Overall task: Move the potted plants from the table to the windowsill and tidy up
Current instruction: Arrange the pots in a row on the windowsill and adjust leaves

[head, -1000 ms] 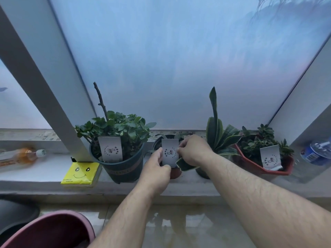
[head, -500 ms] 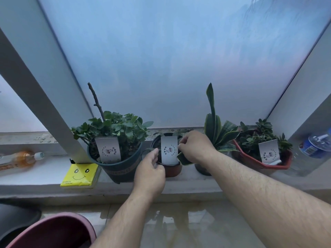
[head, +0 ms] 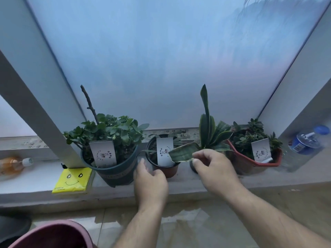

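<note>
Several potted plants stand in a row on the windowsill [head: 179, 187]. At the left is a leafy plant in a dark green pot [head: 114, 169] with a white tag. A small brown pot [head: 168, 170] with a white tag [head: 163, 153] sits in the middle. To its right grows a snake plant [head: 208, 133], then a plant in a red pot [head: 250, 162]. My left hand [head: 149, 181] hovers just in front of the brown pot, fingers loosely curled, holding nothing. My right hand [head: 213, 169] pinches the tip of a bent snake plant leaf [head: 182, 153].
A yellow smiley-face packet [head: 72, 179] lies on the sill at the left, with an orange bottle [head: 12, 164] beyond it. A water bottle [head: 304, 145] leans at the right. A pink basin [head: 53, 235] sits at the lower left on the wet tiled floor.
Both hands have let go of the brown pot and its tag and pulled back. My right hand now pinches the snake plant leaf.
</note>
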Demonstrator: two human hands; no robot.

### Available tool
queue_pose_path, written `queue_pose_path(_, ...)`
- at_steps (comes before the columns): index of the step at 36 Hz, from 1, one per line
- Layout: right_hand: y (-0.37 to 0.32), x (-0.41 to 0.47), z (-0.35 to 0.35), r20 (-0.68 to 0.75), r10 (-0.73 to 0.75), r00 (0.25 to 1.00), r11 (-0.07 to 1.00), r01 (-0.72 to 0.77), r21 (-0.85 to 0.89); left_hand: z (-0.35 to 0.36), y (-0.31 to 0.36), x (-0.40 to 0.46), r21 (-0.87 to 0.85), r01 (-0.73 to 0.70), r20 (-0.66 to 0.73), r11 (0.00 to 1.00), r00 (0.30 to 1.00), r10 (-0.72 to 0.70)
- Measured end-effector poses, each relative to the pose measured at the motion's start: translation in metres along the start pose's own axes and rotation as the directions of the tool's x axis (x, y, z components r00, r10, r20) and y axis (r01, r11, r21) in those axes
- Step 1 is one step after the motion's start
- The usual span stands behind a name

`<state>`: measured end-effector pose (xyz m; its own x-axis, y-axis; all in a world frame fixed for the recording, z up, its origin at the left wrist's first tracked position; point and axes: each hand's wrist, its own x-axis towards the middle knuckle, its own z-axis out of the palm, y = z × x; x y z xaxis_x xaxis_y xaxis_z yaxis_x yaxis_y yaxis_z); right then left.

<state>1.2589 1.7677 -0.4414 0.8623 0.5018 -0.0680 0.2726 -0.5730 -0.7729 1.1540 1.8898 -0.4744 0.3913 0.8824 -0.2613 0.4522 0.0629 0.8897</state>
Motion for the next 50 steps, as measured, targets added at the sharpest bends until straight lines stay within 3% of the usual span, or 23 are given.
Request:
queue_pose_path(4,0.017,-0.013,-0.001,-0.037,0.079,0.996,0.996,-0.077,0.039,0.018,0.006,-0.018,0.005,-0.248,-0.087,0.969,0.965,0.248)
queue_pose_path(8,0.031,-0.022,-0.028,-0.069,0.129,0.989,0.991,-0.125,0.056,0.049,0.022,-0.036,-0.072,-0.316,0.06,0.946,0.946,0.32)
queue_pose_path(11,0.036,-0.025,-0.058,-0.085,0.122,0.989,0.992,-0.118,0.051,0.062,0.03,-0.043,-0.118,-0.309,0.206,0.944,0.922,0.328)
queue_pose_path(15,0.038,-0.021,-0.101,-0.098,0.108,0.989,0.994,-0.107,0.013,0.064,0.034,-0.043,-0.055,-0.306,0.324,0.95,0.895,0.307)
queue_pose_path(21,0.043,-0.022,-0.127,-0.109,0.099,0.989,0.991,-0.088,0.098,0.045,0.037,-0.042,0.082,-0.339,0.341,0.937,0.893,0.293)
queue_pose_path(27,0.059,-0.008,-0.094,-0.033,0.076,0.997,0.981,-0.069,0.184,0.029,0.051,-0.052,0.269,-0.382,0.288,0.884,0.908,0.305)
queue_pose_path(33,0.06,0.028,-0.096,0.032,-0.04,0.999,0.999,0.04,-0.006,0.031,0.08,-0.049,0.42,-0.391,0.232,0.819,0.919,0.32)
queue_pose_path(40,0.072,0.047,-0.099,0.095,-0.055,0.994,0.991,0.067,-0.118,0.054,0.089,-0.04,0.511,-0.44,0.305,0.739,0.896,0.322)
queue_pose_path(50,0.084,0.067,-0.094,0.138,-0.193,0.972,0.879,0.233,-0.415,0.091,0.061,-0.014,0.537,-0.478,0.338,0.695,0.877,0.342)
